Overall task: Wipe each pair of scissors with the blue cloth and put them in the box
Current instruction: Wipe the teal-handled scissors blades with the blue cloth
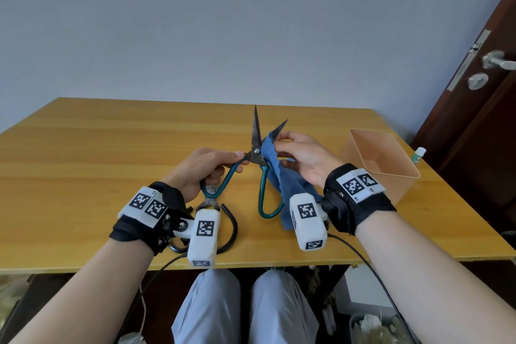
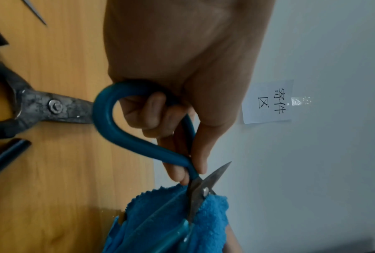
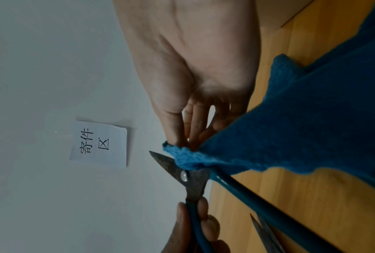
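Scissors (image 1: pixel 256 145): dull tarnished metal blades, smooth teal plastic-coated handles. Fuzzy terry blue cloth (image 1: pixel 282 176). Matt wood-grain desk (image 1: pixel 111 153). Smooth plastic box (image 1: pixel 382 159).

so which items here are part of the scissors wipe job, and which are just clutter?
Job:
teal scissors, gripped by left hand
blue cloth, pinched on one blade by right hand
black scissors, lying on table
box

Clutter:
white bottle beside box
paper label on wall
door

the blue cloth (image 1: pixel 275 173) hides one blade of the teal-handled scissors (image 1: pixel 256 152) under the right hand (image 1: pixel 300 158); beneath the left wrist, the black-handled scissors (image 1: pixel 227 227) are mostly covered.
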Demonstrator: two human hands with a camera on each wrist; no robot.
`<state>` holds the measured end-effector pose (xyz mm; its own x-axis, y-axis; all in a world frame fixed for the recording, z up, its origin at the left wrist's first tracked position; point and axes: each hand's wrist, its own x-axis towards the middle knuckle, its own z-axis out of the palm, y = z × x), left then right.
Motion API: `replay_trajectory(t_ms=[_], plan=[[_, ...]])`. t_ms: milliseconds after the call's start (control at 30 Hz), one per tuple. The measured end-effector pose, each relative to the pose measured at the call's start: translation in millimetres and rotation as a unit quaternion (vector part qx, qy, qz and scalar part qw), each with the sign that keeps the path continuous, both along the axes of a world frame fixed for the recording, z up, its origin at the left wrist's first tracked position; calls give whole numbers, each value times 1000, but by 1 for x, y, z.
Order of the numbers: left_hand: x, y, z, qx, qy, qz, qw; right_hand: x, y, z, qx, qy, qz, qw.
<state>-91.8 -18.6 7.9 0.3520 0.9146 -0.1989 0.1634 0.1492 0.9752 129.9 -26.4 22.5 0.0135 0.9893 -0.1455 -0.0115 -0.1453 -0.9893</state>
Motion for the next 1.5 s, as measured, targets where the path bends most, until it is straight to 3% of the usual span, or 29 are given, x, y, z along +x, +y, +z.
replay_trajectory(t_ms=[133,300,567,867,1100,1300,1500], plan=[[2,1,7,11,54,-19,998,-3,-3,-3,6,-35,-4,999],[7,-1,8,29,86,-3,996,-9,-7,-2,10,-22,-15,1000],[12,-4,12,26,74,35,996,-17,-9,1,13,4,-63,998],[6,-8,14,50,101,10,994,-14,-16,7,-19,-17,-21,999],[8,-10,15,41,100,19,994,-15,-21,8,-8,20,-30,999],[7,-11,18,38,87,-11,995,-18,-23,9,-6,31,-46,998],[7,-11,29,66,158,-61,983,-23,-22,7,-7,15,-21,1000]])
